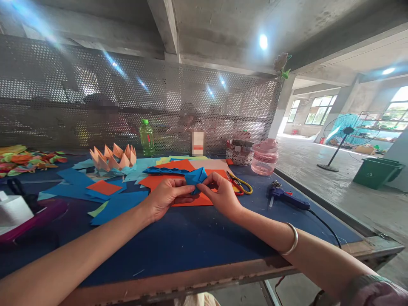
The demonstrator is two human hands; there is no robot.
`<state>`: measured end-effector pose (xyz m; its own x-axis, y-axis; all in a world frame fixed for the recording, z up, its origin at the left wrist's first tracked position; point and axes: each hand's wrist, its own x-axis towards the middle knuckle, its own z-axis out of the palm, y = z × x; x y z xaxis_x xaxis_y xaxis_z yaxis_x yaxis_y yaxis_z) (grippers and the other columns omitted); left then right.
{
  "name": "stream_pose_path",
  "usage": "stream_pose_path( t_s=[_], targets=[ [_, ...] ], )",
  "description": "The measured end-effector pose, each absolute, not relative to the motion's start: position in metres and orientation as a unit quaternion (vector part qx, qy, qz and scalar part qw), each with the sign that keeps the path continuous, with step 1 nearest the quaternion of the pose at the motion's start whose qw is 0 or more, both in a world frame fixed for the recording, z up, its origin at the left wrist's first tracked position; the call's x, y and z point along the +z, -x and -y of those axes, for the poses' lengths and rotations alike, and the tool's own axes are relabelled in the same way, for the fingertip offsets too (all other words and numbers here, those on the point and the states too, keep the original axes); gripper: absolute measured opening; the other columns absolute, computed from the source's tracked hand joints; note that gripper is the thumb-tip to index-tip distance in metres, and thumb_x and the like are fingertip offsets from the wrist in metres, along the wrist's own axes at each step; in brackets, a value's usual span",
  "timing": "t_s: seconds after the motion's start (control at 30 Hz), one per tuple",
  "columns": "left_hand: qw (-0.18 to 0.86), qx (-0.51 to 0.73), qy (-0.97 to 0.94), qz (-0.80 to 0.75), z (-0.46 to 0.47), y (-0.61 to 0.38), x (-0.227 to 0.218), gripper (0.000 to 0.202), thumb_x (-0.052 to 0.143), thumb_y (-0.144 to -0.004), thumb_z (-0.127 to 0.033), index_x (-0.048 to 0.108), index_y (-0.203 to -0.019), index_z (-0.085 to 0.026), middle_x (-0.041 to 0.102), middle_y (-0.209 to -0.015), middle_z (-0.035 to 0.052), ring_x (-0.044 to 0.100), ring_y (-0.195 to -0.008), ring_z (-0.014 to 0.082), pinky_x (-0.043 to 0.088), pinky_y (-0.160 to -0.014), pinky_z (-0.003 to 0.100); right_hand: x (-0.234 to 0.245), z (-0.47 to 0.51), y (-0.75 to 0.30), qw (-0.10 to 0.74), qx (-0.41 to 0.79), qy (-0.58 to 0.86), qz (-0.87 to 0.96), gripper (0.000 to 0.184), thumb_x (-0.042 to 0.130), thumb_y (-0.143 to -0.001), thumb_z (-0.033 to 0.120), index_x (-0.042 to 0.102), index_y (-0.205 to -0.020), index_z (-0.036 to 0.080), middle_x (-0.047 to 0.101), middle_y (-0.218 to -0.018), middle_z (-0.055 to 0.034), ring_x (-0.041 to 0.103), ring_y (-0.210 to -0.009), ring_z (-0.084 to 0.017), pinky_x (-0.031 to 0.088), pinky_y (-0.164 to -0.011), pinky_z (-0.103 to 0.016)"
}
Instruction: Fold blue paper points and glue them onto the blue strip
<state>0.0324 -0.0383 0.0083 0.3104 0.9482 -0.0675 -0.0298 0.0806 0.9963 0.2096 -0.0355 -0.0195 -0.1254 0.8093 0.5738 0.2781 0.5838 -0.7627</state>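
A folded blue paper piece (195, 177) is pinched between both hands above an orange sheet (191, 199) on the dark blue table (197, 242). My left hand (165, 197) closes its fingers on the piece's left lower edge. My right hand (221, 196), with a metal bangle on its wrist, grips the right side with thumb and fingers. More folded blue paper (164, 171) lies just behind the hands.
Orange paper lotus (113, 159) and blue and orange paper scraps (105, 189) lie left. Scissors (239, 185), blue glue gun (287, 197) with cord, pink jar (264, 157), patterned basket (239, 152) and green bottle (146, 137) stand around. A perforated metal screen (95, 93) backs the table; a fan (342, 136) stands right.
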Motion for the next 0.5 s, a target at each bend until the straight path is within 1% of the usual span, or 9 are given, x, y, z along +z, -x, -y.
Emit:
stream_pose_path(
  t_s=[0.17,0.3,0.4,0.5],
  targets=[
    [0.605,0.407,-0.545,-0.414,0.0372,-0.0315,0.0064,0.024,0.079,-0.064,-0.030,0.074,-0.083,-0.018,0.075,-0.087,0.0053,0.069,-0.087,0.0218,0.053,-0.082,0.032,-0.0181,0.0376,-0.2093,0.535,0.253,0.388,0.707,0.021,0.063,-0.079,0.036,0.053,-0.070,0.020,0.063,-0.071,-0.0009,0.060,-0.067,-0.015,0.048,-0.065,-0.028],
    [0.604,0.407,-0.554,-0.403,0.0368,-0.0321,0.0051,0.028,0.081,-0.061,-0.029,0.074,-0.086,-0.018,0.075,-0.092,0.0067,0.069,-0.087,0.0225,0.052,-0.086,0.034,-0.0179,0.0381,-0.2091,0.535,0.247,0.389,0.709,0.020,0.063,-0.079,0.036,0.053,-0.070,0.020,0.063,-0.071,-0.0003,0.059,-0.066,-0.014,0.048,-0.064,-0.027],
    [0.599,0.411,-0.559,-0.400,0.0374,-0.0331,0.0047,0.032,0.081,-0.059,-0.029,0.074,-0.088,-0.018,0.075,-0.096,0.0072,0.069,-0.085,0.0220,0.052,-0.086,0.035,-0.0180,0.0381,-0.2090,0.535,0.242,0.391,0.709,0.019,0.063,-0.078,0.035,0.054,-0.071,0.020,0.063,-0.070,0.0002,0.058,-0.064,-0.014,0.047,-0.063,-0.027],
    [0.591,0.416,-0.556,-0.412,0.0382,-0.0343,0.0054,0.032,0.081,-0.058,-0.029,0.074,-0.087,-0.017,0.075,-0.095,0.0072,0.070,-0.083,0.0215,0.052,-0.085,0.034,-0.0175,0.0392,-0.2088,0.530,0.249,0.393,0.709,0.020,0.063,-0.078,0.035,0.054,-0.070,0.020,0.062,-0.069,0.0005,0.057,-0.064,-0.014,0.046,-0.062,-0.026]
  ],
)
